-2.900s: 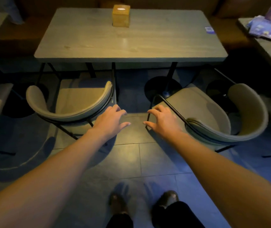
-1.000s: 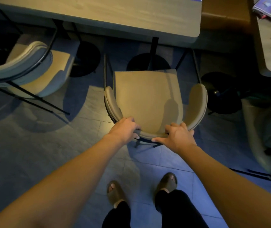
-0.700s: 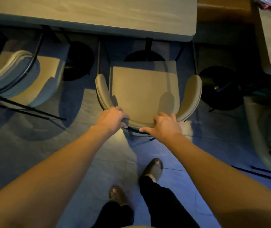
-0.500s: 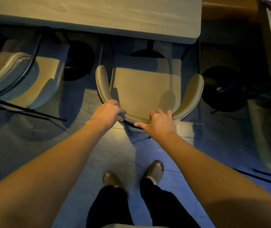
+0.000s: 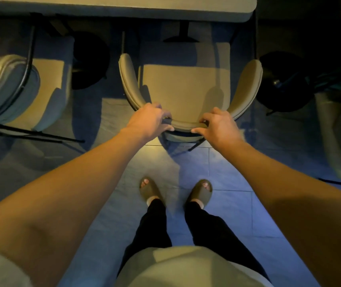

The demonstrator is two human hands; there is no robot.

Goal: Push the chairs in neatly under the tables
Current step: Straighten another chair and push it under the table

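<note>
The beige chair (image 5: 188, 90) with the curved, padded backrest stands squarely facing the counter (image 5: 124, 7), its seat front reaching into the shadow below the counter edge while most of the seat and both arm wings remain out in the open. The person's left hand (image 5: 150, 119) is clenched over the left part of the backrest's rear curve, fingers wrapped on top and thumb below. The right hand (image 5: 217, 123) grasps the right part of the same curve in a like grip, so the two hands sit near each other on the backrest. To the left, a second chair (image 5: 20, 90) of the same kind stands angled, partly under the counter, well apart from the first. The person stands on the tiled floor (image 5: 227, 204) just behind the held chair, in dark trousers and open-toed sandals (image 5: 151, 190).
</note>
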